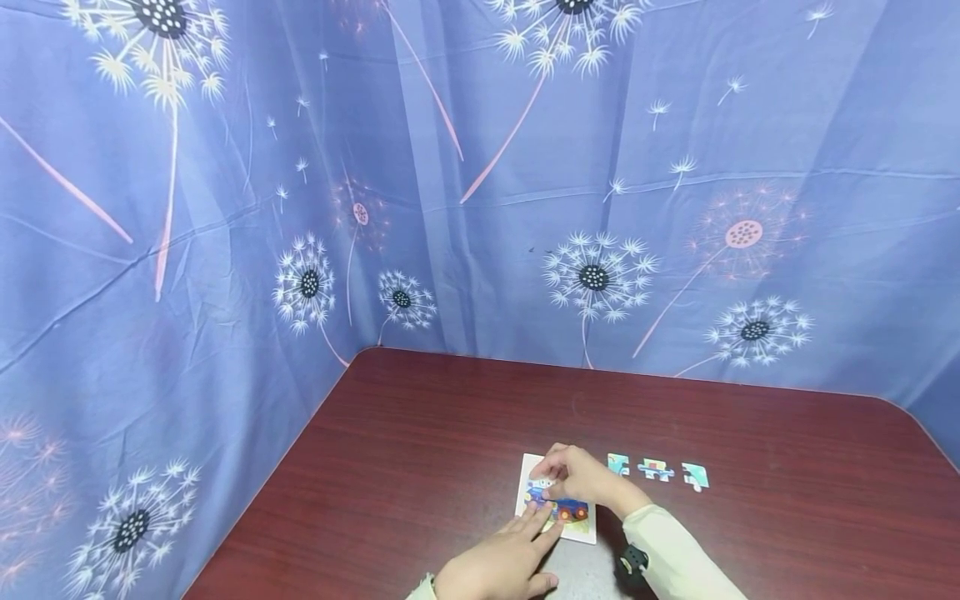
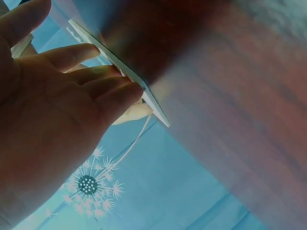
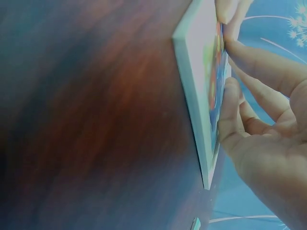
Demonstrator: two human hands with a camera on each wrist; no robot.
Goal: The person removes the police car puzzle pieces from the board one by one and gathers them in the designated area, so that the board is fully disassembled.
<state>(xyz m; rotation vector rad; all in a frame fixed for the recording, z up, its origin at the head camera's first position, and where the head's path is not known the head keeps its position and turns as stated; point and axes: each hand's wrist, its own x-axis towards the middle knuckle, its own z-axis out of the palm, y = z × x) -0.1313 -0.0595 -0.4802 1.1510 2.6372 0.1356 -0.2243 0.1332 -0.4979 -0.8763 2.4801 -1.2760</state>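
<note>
A jigsaw puzzle board (image 1: 580, 533) with a pale border and a picture of a blue vehicle lies on the table. The left hand (image 1: 504, 557) stretches over its lower left, straight fingertips touching the picture. Above it, the right hand (image 1: 581, 477) bends its thumb and fingers down onto the upper left part, at a puzzle piece (image 1: 543, 482) with a white, eye-like print. In the right wrist view, the right thumb (image 3: 231, 103) meets the picture surface. Its fingers partly hide the piece. From the left wrist, the board (image 2: 156, 110) appears edge-on beyond the left fingertips.
To the right of the board lie three loose puzzle pieces: a teal one (image 1: 618, 463), one with blue and red (image 1: 656, 471) and another teal one (image 1: 696, 476). The dark red table (image 1: 420, 425) meets a blue dandelion-print curtain (image 1: 495, 275) at the back and left.
</note>
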